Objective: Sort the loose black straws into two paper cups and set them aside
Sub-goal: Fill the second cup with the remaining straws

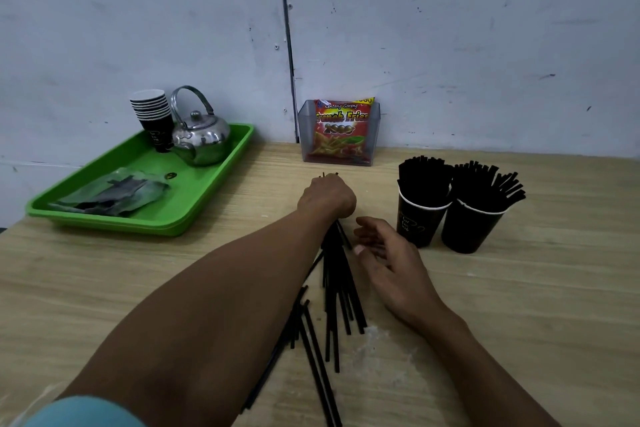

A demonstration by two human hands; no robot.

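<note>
The left hand (327,196) closes around a bundle of black straws (337,274) near their far ends; more lie loose on the wooden table (519,305). The right hand (388,253) rests open beside them. Light, smooth and bendy, they should gather best near mid-length. Two paper cups (446,218) stand right, already full.

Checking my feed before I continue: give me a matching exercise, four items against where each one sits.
1 kettle
2 snack bag
3 two filled cups
4 loose straws

A clear box by the wall
B table, between the forearms
C green tray
D table, right of the right hand

Pairs: 1-C, 2-A, 3-D, 4-B
</note>
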